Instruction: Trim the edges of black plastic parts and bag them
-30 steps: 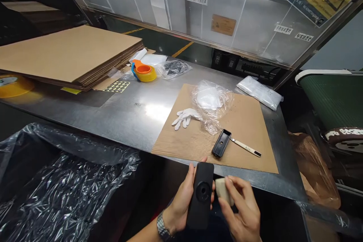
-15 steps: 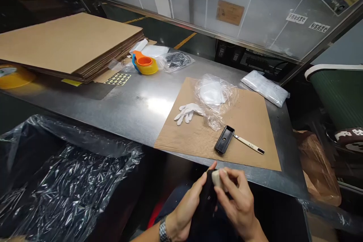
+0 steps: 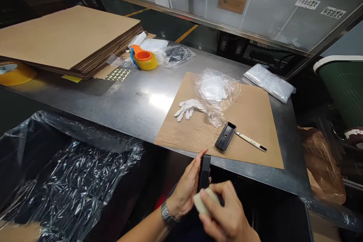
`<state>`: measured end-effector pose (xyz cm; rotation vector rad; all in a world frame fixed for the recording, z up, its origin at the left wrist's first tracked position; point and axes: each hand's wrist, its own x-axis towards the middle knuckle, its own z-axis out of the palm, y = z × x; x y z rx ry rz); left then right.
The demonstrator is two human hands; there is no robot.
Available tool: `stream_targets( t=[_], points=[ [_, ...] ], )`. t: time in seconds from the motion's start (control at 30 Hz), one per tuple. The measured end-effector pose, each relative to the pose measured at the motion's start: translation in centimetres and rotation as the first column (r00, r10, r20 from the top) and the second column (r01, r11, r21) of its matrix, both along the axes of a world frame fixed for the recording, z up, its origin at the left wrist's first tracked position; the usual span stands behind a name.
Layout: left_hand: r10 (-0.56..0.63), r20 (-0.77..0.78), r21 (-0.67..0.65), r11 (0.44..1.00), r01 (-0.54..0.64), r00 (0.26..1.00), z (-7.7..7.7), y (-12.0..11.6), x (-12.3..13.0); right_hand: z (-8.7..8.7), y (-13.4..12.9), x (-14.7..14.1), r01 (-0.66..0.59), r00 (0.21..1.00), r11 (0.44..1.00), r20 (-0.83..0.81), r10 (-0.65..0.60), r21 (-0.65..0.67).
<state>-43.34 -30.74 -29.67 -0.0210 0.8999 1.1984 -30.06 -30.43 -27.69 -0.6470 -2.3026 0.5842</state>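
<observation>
My left hand (image 3: 185,187) is wrapped round a black plastic case (image 3: 204,172), held upright just off the table's front edge. Between the fingers and thumb of my right hand (image 3: 227,211) is a pale beige block (image 3: 204,200), close against the lower part of the case; whether it touches is hard to tell. On the cardboard sheet (image 3: 181,136) beyond lies an open black plastic shell (image 3: 226,136). Beside it is a cream-handled knife-like tool (image 3: 251,141) marked A26. A white glove (image 3: 188,109) lies by a clear plastic bag (image 3: 214,87) with white material in it.
A stack of cardboard sheets (image 3: 70,41) covers the table's left. Near it stand an orange and yellow tape dispenser (image 3: 145,60) and a sticker sheet (image 3: 117,75). A white plastic packet (image 3: 269,82) lies back right. Black plastic film (image 3: 82,185) fills the lower left.
My right hand has moved the beige block down along the black case, from its upper end towards its lower part. The case now shows more clearly in my left hand.
</observation>
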Motion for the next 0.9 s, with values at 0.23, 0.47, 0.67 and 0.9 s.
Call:
stream_targets(
  t=[0.23,0.47,0.67,0.9],
  points=[
    [0.069,0.475,-0.183,0.983,0.022,0.877,0.1,1.2,0.2,-1.4,0.2,0.2,-0.044,0.977,0.993,-0.211,0.019,-0.113],
    [0.191,0.598,-0.247,0.968,-0.048,0.779,0.7,2.8,0.1,-1.4,0.6,0.9,0.076,0.975,0.992,-0.2,-0.096,-0.102],
    [0.255,0.67,-0.313,0.949,-0.047,0.698,0.8,3.5,0.0,-3.3,0.4,1.5,0.16,0.986,0.963,-0.085,-0.145,0.216],
    [0.157,0.182,-0.049,0.987,-0.151,0.971,1.4,4.0,-0.5,-5.5,8.8,8.2,0.505,0.852,0.834,0.028,-0.523,0.22]
  ],
)
